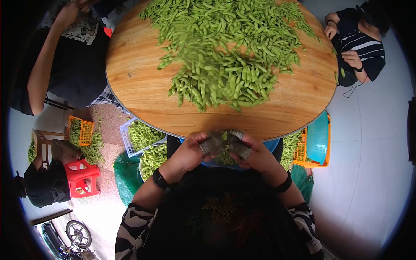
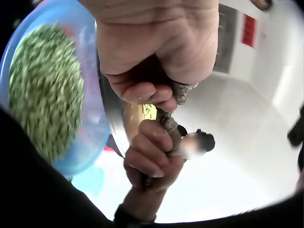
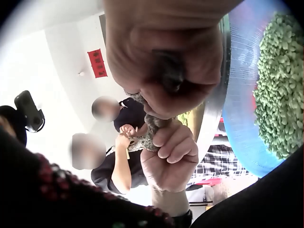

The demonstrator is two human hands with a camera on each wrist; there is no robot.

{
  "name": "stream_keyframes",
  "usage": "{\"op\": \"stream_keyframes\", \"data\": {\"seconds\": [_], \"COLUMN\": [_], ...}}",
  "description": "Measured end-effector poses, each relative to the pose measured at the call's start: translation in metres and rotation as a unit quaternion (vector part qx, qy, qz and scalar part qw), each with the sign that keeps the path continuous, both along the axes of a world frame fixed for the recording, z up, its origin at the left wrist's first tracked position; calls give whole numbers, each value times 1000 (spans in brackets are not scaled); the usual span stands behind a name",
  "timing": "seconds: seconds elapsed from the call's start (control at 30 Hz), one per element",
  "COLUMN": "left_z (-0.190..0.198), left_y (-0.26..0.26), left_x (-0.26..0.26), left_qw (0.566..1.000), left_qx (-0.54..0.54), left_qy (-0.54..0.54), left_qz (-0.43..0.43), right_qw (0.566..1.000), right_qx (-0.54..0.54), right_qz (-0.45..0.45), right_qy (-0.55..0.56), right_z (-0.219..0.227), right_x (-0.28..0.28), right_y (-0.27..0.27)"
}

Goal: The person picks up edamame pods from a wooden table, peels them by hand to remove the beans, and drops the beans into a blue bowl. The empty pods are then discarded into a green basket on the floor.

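Both hands meet over the near edge of the round table, thumbs and fingertips wrapped in worn grey coverings. Between the fingertips shows a small green soybean pod [image 1: 225, 135]. My left hand [image 1: 190, 149] pinches it from one side, fingers curled, and my right hand [image 1: 259, 151] from the other. The wrapped fingers hide most of the pod. In the left wrist view, the left hand [image 2: 156, 47] and right hand [image 2: 152, 152] nearly touch at the tips. Below them sits a blue basin [image 3: 240, 95] with many shelled green beans [image 3: 282, 85].
A large heap of soybean pods [image 1: 225, 56] covers much of the wooden table [image 1: 138, 86]. Crates of pods, one whitish [image 1: 125, 132] and one orange [image 1: 300, 151], flank my lap. Other people sit left and right. A red stool [image 1: 82, 177] stands at the left.
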State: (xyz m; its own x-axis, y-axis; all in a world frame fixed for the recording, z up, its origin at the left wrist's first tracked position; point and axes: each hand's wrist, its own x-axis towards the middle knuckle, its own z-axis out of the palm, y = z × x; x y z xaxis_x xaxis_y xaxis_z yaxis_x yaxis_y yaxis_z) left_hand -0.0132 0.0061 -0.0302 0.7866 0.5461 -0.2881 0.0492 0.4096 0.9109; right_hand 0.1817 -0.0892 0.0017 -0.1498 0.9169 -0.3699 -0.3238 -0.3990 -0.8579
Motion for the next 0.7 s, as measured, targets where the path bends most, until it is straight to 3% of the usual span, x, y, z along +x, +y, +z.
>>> {"op": "stream_keyframes", "data": {"seconds": [0.07, 0.13, 0.2, 0.23, 0.27, 0.3, 0.33, 0.37, 0.4, 0.43, 0.47, 0.5, 0.53, 0.57, 0.6, 0.63, 0.67, 0.7], "left_z": [0, -1, -2, -4, -5, -1, 5, 11, 15, 18, 20, 18, 13, 11, 13, 16, 17, 16], "left_y": [-4, -2, -4, -6, -7, -7, -6, -6, -7, -10, -11, -12, -12, -12, -11, -10, -10, -10], "left_x": [2, 1, 3, 6, 8, 8, 8, 8, 9, 10, 11, 13, 15, 16, 15, 11, 8, 7], "left_qw": [961, 959, 958, 997, 955, 954, 883, 779, 777, 734, 688, 687, 716, 743, 742, 932, 998, 998], "left_qx": [-241, -246, -251, 21, 293, 295, 460, 607, 610, 651, 689, 690, 671, 649, 649, 344, -9, -11], "left_qy": [-130, -135, -141, -69, 7, 7, 82, 153, 153, 190, 225, 225, 188, 151, 150, 101, 40, 41], "left_qz": [46, 29, 12, 34, 52, 51, 43, 35, 36, 26, 15, 16, 41, 66, 66, 57, 41, 40], "right_qw": [998, 994, 996, 998, 998, 999, 997, 997, 983, 955, 954, 930, 897, 897, 906, 914, 915, 934], "right_qx": [-33, -49, -54, -59, -58, -27, 4, 7, 59, 108, 111, 184, 256, 257, 246, 234, 232, 217], "right_qz": [11, 9, -4, -17, -17, 13, 43, 43, 20, -4, -4, -37, -70, -70, -66, -61, -61, -57], "right_qy": [51, 97, 65, 32, 32, -17, -67, -67, -174, -278, -278, -317, -353, -353, -339, -325, -324, -280], "right_z": [0, -5, -7, -9, -12, -16, -17, -15, -11, -8, -9, -12, -15, -16, -17, -19, -21, -23], "right_x": [2, 2, 0, -1, 0, 2, 3, 2, -3, -7, -10, -12, -13, -12, -11, -9, -8, -7], "right_y": [0, -1, -2, -3, -3, -2, -2, -2, -2, -3, -3, -3, -4, -5, -7, -9, -10, -11]}}
